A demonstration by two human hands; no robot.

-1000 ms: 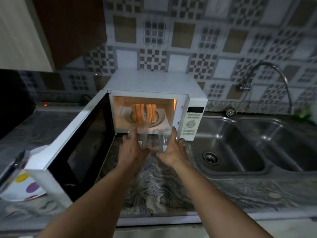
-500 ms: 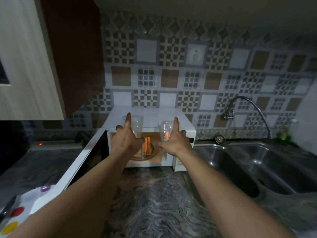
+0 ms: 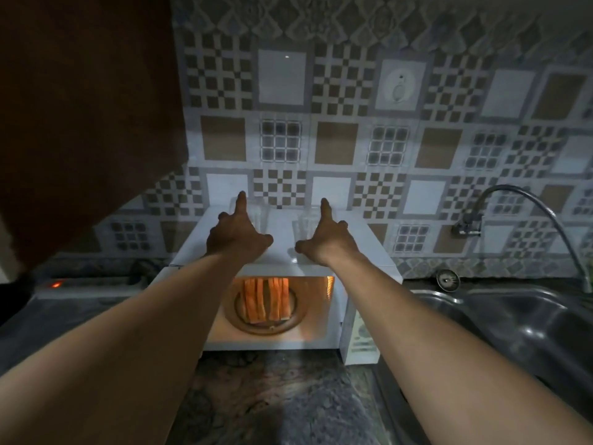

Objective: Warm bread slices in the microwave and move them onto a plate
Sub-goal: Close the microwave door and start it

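Observation:
Several bread slices stand upright on the glass turntable inside the lit white microwave, whose cavity is open toward me. Both hands reach over the microwave's top. My left hand and my right hand press the two sides of a clear plastic container, index fingers stretched out along its walls. The container rests on or just above the microwave top; I cannot tell which. The microwave door is hidden behind my left arm. No plate is in view.
A steel double sink with a curved faucet lies to the right of the microwave. A dark cabinet hangs at upper left. A power strip with a red light sits at the left wall. Marbled countertop runs below.
Both hands have lifted the clear container from in front of the microwave opening up onto its top. The view has tilted upward, and the dotted plate at lower left has left view.

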